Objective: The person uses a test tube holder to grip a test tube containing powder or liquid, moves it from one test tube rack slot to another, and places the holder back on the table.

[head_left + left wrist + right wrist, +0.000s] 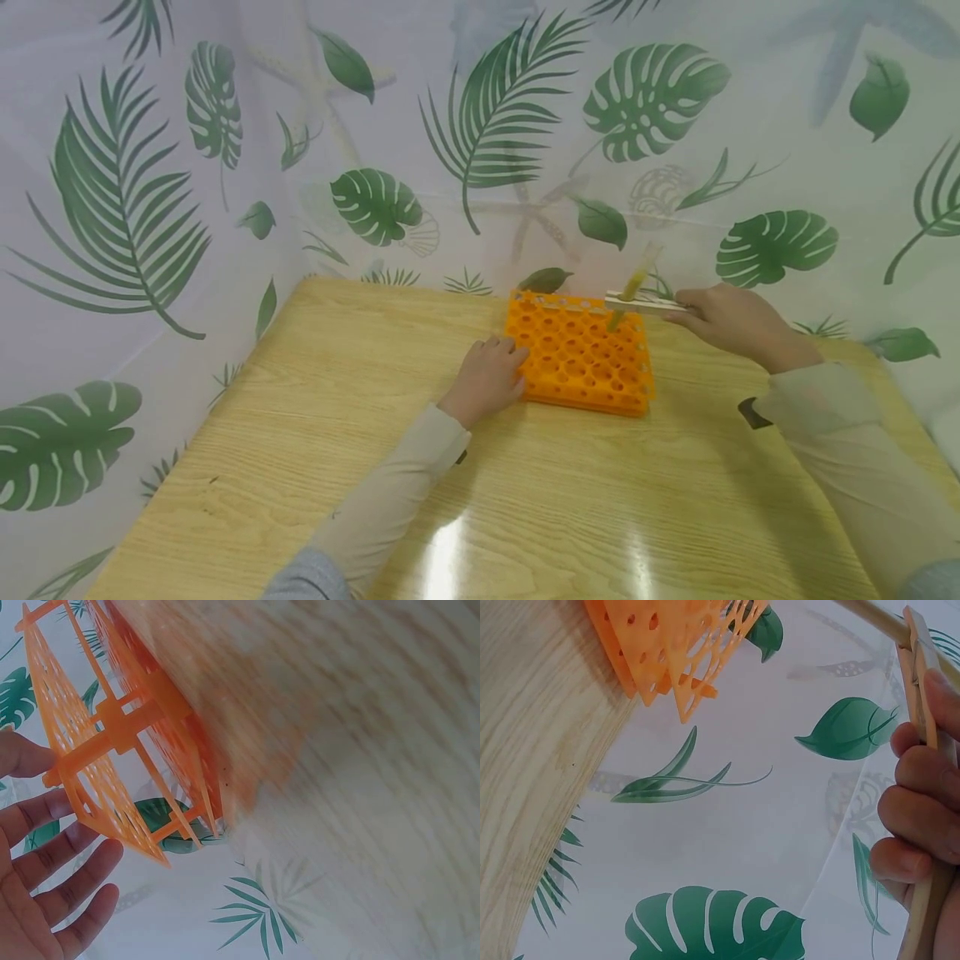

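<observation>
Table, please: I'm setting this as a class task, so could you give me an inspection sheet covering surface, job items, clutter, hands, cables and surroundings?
Surface: table wood-grained, with glare towards the person.
Job items: orange rack on the table; tube with yellow colouring, tilted in a wooden clamp.
Clutter: nothing seen.
Hands: left hand touches the rack's left end; right hand grips the clamp.
Cables: nothing seen.
Surroundings: pale backdrop with green leaf prints behind the table.

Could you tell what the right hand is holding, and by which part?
The right hand grips a wooden clamp by its handle; the clamp's far end holds a tube, which sticks out above and below.
</observation>
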Demonstrator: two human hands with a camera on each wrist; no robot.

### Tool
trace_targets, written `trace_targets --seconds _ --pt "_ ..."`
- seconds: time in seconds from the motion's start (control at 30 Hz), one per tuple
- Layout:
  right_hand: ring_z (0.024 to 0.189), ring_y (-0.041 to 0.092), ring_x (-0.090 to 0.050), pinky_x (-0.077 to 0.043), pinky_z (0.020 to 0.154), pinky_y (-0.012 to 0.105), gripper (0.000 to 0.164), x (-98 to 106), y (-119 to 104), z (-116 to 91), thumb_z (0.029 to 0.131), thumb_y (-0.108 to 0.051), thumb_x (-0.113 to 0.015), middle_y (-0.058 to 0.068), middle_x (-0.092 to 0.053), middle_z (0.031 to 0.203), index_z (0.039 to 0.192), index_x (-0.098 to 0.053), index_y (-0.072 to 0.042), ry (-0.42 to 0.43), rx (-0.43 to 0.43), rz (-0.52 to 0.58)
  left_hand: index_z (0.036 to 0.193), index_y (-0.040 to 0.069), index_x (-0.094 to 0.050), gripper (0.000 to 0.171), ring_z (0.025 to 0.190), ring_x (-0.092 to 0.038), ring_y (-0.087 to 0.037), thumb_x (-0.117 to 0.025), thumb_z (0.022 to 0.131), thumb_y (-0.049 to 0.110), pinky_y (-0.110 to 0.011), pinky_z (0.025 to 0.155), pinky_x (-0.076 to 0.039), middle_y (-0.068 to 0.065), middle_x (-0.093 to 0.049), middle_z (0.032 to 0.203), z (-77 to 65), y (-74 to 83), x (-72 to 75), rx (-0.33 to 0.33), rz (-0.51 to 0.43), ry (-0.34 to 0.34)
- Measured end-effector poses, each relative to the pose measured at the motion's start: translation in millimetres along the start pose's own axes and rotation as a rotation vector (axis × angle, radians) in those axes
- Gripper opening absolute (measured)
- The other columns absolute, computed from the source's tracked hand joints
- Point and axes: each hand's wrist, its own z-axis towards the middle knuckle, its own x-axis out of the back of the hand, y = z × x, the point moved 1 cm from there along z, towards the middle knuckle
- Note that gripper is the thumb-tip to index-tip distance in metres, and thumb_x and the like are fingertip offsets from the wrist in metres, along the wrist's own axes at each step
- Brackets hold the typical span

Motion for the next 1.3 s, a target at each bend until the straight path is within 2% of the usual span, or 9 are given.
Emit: trace_targets --seconds 0.2,0.37,0.6,0.8,0.93,1.07,1.17,1.3 --pt "0.051 0.009 -0.029 -0.027 0.052 0.027 0.035 1 -2 7 0.096 -0.033 -0.051 -0.002 -0.031 0.057 0.07 -0.041 -0.012 0.014 -0.007 0.011 0.103 0.015 -0.061 0.02 0.076 -0.054 -0.018 -0.057 0.088 0.028 -0.028 0.065 -0.041 -0.001 -0.059 0.089 -0.1 -0.1 -0.6 -0.003 -0.003 0.002" --pt "0.051 0.01 -0.029 -0.026 0.052 0.027 0.036 4 -4 12 0.097 -0.035 -0.048 -0.003 -0.029 0.058 0.07 -0.04 -0.012 0.006 0.018 0.026 0.104 0.015 -0.061 0.02 0.077 -0.054 -0.018 -0.057 0.088 0.028 -0.029 0.066 -0.041 -0.001 -0.059 0.09 -0.3 -0.2 0.1 -0.002 -0.004 0.005" --pt "0.051 0.011 -0.034 -0.031 0.054 0.028 0.029 5 -7 19 0.096 -0.029 -0.052 -0.002 -0.038 0.057 0.073 -0.047 -0.011 0.019 0.031 0.037 0.102 0.016 -0.061 0.018 0.076 -0.054 -0.019 -0.057 0.088 0.027 -0.029 0.065 -0.041 -0.001 -0.058 0.088 -0.2 -0.8 -0.1 0.0 -0.005 0.013" --pt "0.05 0.012 -0.036 -0.033 0.054 0.029 0.027 4 -8 28 0.094 -0.027 -0.054 0.0 -0.041 0.057 0.074 -0.05 -0.01 0.022 0.015 0.042 0.104 0.016 -0.06 0.02 0.077 -0.054 -0.018 -0.056 0.089 0.027 -0.029 0.066 -0.04 0.0 -0.058 0.09 0.2 -0.8 -1.1 0.008 -0.015 -0.01" --pt "0.055 0.014 -0.046 -0.04 0.057 0.034 0.026 4 -8 34 0.094 -0.03 -0.054 0.003 -0.055 0.065 0.084 -0.059 -0.006 0.021 0.023 0.029 0.104 0.015 -0.061 0.019 0.076 -0.053 -0.018 -0.056 0.089 0.027 -0.028 0.065 -0.039 -0.001 -0.058 0.089 0.1 -0.6 0.0 0.008 -0.026 -0.015" --pt "0.054 0.014 -0.043 -0.038 0.056 0.033 0.028 3 -9 40 0.094 -0.029 -0.054 0.003 -0.05 0.062 0.078 -0.056 -0.006 0.025 0.037 0.01 0.104 0.015 -0.06 0.019 0.077 -0.054 -0.018 -0.056 0.089 0.026 -0.028 0.065 -0.039 -0.001 -0.058 0.091 0.1 -0.3 0.9 0.013 -0.031 -0.022" --pt "0.051 0.014 -0.033 -0.031 0.054 0.03 0.031 3 -10 44 0.094 -0.028 -0.054 0.002 -0.037 0.057 0.07 -0.045 -0.01 0.022 0.03 -0.001 0.104 0.015 -0.06 0.018 0.079 -0.054 -0.018 -0.056 0.089 0.026 -0.029 0.067 -0.039 -0.001 -0.058 0.092 0.4 -0.2 0.7 0.016 -0.031 -0.029" --pt "0.05 0.012 -0.031 -0.03 0.053 0.029 0.032 2 -11 47 0.095 -0.029 -0.054 -0.001 -0.032 0.056 0.069 -0.043 -0.012 0.029 0.042 -0.002 0.104 0.016 -0.06 0.019 0.078 -0.053 -0.018 -0.056 0.089 0.027 -0.029 0.067 -0.039 -0.001 -0.058 0.092 0.5 -0.5 -0.8 0.017 -0.027 -0.033"
